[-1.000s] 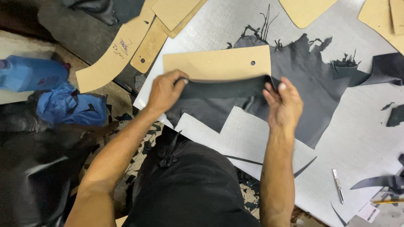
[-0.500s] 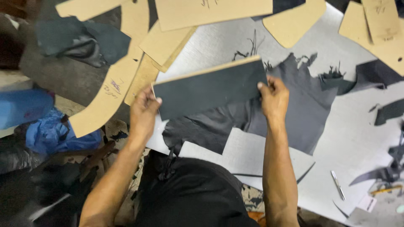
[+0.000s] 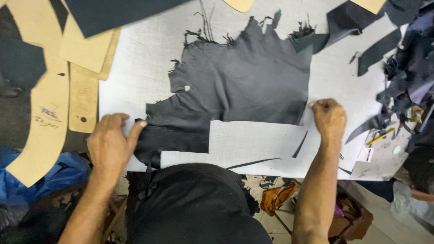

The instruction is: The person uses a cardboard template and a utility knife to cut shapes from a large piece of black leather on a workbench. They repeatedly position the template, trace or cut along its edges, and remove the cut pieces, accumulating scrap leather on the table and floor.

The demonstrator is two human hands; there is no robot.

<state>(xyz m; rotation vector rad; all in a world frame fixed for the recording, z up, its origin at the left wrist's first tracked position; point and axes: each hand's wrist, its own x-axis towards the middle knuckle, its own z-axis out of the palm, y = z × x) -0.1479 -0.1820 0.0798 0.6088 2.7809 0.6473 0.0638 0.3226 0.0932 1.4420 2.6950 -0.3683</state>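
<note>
Leather hide (image 3: 244, 86) between my hands: left hand (image 3: 108, 144) spread, pinning its edge; right hand (image 3: 329, 118) fisted, pinching its corner taut.

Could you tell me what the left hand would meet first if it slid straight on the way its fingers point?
The left hand points right; its fingertips already touch the ragged dark grey leather hide at its lower-left edge.

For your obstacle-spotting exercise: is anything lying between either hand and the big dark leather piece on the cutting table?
Nothing visible. The left hand already touches the dark leather piece at its lower left edge, and the right hand rests at its lower right corner. Cardboard patterns and leather scraps lie off to the sides.
</note>
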